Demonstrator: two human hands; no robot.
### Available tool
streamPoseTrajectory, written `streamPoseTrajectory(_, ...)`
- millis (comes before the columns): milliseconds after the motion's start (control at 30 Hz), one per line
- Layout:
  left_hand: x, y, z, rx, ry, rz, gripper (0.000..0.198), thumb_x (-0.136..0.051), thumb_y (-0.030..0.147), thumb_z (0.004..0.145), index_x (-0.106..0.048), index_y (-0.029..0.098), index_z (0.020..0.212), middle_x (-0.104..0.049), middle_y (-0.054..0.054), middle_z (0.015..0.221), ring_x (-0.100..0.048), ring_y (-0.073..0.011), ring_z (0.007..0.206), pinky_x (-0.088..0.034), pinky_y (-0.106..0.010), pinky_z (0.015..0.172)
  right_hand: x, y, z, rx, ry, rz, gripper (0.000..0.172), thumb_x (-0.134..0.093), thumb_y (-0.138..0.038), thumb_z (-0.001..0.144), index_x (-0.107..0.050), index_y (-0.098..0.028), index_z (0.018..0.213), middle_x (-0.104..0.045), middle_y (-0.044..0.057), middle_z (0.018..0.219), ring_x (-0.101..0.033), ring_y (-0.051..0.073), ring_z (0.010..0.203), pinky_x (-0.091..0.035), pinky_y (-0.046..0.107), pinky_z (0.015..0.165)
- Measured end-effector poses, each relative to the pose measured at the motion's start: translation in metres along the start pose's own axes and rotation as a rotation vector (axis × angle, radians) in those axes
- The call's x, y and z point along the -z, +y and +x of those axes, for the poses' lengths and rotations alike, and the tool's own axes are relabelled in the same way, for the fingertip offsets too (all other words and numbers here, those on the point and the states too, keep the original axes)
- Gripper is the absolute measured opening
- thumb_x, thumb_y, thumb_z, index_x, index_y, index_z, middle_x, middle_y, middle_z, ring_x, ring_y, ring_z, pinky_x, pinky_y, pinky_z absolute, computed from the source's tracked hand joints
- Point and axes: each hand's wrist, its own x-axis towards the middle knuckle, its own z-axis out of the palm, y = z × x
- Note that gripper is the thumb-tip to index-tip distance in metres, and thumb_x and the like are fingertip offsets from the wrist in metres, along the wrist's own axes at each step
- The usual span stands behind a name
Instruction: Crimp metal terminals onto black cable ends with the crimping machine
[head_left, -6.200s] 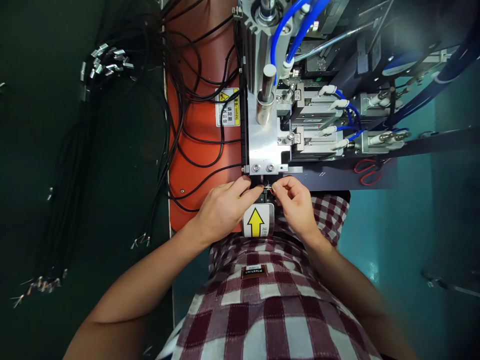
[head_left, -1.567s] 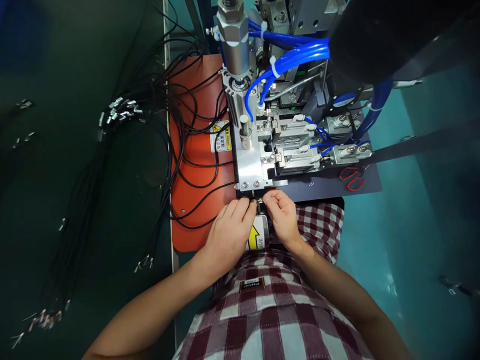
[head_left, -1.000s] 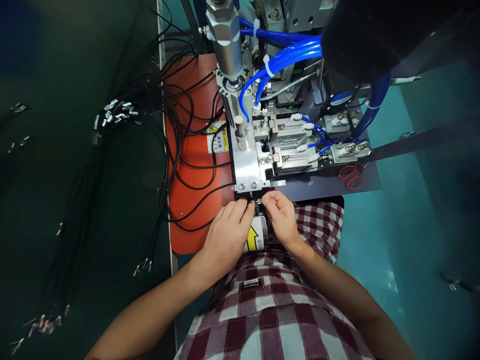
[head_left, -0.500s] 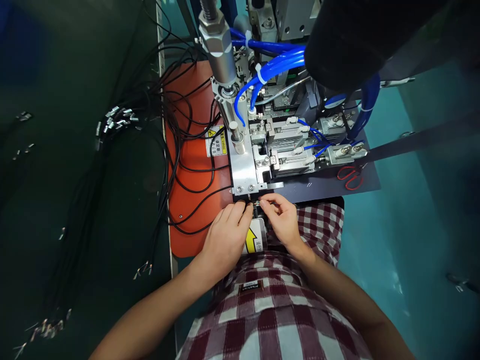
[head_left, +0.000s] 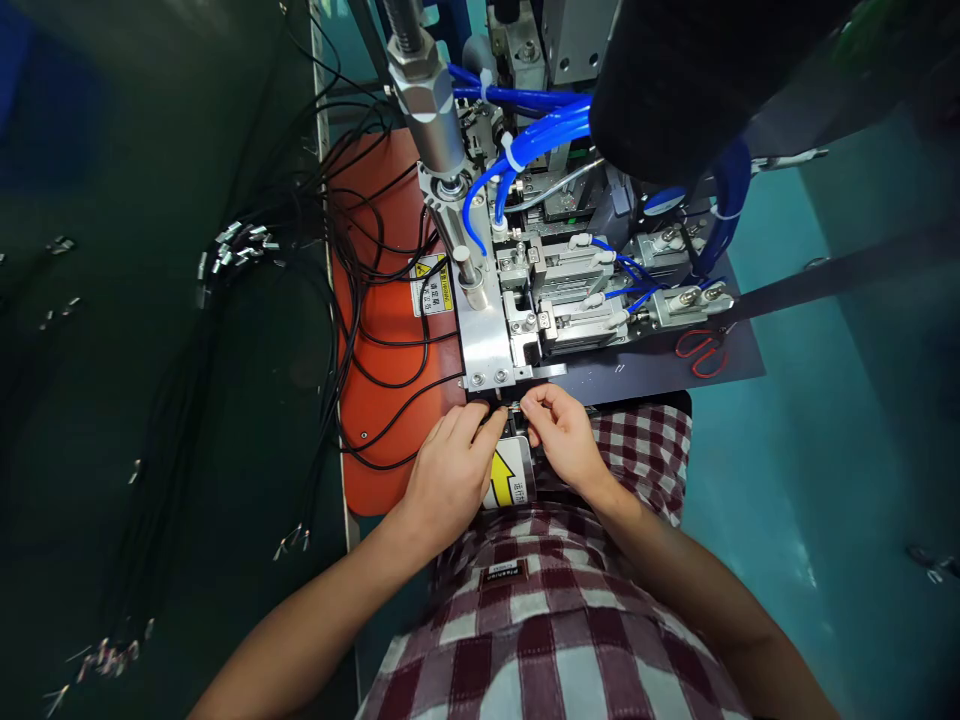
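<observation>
Low in front of the machine's metal block (head_left: pixel 486 345), my two hands meet over a narrow dark fixture. My left hand (head_left: pixel 454 465) is closed with its fingers bent down, and a black cable (head_left: pixel 382 466) runs in under it from the left; the grip itself is hidden. My right hand (head_left: pixel 566 435) pinches with thumb and forefinger at a small shiny metal connector (head_left: pixel 514 407) between the two hands. Just below the fingertips lies a white plate with a yellow arrow (head_left: pixel 508 478).
An orange-red board (head_left: pixel 382 400) with several looped black cables lies on the left. Bundled cable ends with metal connectors (head_left: pixel 236 248) hang beyond its edge. Air cylinders (head_left: pixel 581 325) with blue hoses (head_left: pixel 555 135) stand ahead. Red-handled scissors (head_left: pixel 701 352) lie on the right.
The hands stay at the same spot, with only slight finger movement at the connector. The whole view has shifted a little.
</observation>
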Motion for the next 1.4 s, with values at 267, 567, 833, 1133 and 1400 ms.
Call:
streamPoseTrajectory(267,-0.004,-0.002,0.0,0.024,0.013,-0.056,0.033,-0.042,0.009,0.089,-0.059,0.01,0.117,-0.059,-0.013,0.099,-0.053,-0.0229,0.088,-0.052,-0.036,0.074,0.003,-0.003,0.005,-0.151,-0.086,0.131,0.031,-0.062,-0.048,0.082,-0.056,-0.018,0.074,-0.046,-0.007,0.048,-0.04,0.01,0.046,-0.031,0.025,0.05)
streamPoseTrajectory(567,-0.007,-0.001,0.0,0.008,0.035,-0.006,0.035,-0.044,0.009,0.087,-0.06,0.011,0.118,-0.059,-0.012,0.097,-0.053,-0.0224,0.086,-0.05,-0.033,0.072,0.002,0.006,0.003,0.108,0.015,-0.21,0.031,-0.046,-0.045,0.094,-0.051,-0.021,0.074,-0.048,-0.004,0.06,-0.046,0.013,0.053,-0.035,0.028,0.055)
streamPoseTrajectory(833,-0.013,0.001,0.0,0.032,0.028,0.055,0.036,-0.041,0.008,0.087,-0.06,0.014,0.117,-0.06,-0.012,0.101,-0.054,-0.0214,0.085,-0.048,-0.034,0.074,-0.01,0.018,0.003,0.283,0.107,-0.159,0.022,-0.044,-0.035,0.095,-0.049,-0.022,0.079,-0.049,-0.002,0.069,-0.046,0.015,0.063,-0.036,0.029,0.061)
streamPoseTrajectory(1133,-0.017,0.004,0.002,0.065,0.123,0.013,0.031,-0.045,0.008,0.086,-0.061,0.012,0.111,-0.061,-0.011,0.104,-0.056,-0.022,0.095,-0.051,-0.034,0.083,-0.006,0.023,0.01,0.314,0.063,-0.106,0.025,-0.048,-0.038,0.093,-0.05,-0.021,0.075,-0.045,-0.004,0.066,-0.042,0.013,0.059,-0.033,0.027,0.056)
streamPoseTrajectory(1400,-0.028,0.005,0.001,0.09,0.184,-0.059,0.029,-0.044,0.006,0.085,-0.063,0.013,0.107,-0.06,-0.012,0.107,-0.056,-0.0223,0.099,-0.05,-0.037,0.087,-0.007,0.028,0.012,0.312,0.048,-0.091,0.026,-0.047,-0.041,0.093,-0.049,-0.021,0.076,-0.043,-0.005,0.066,-0.04,0.013,0.058,-0.033,0.027,0.056)
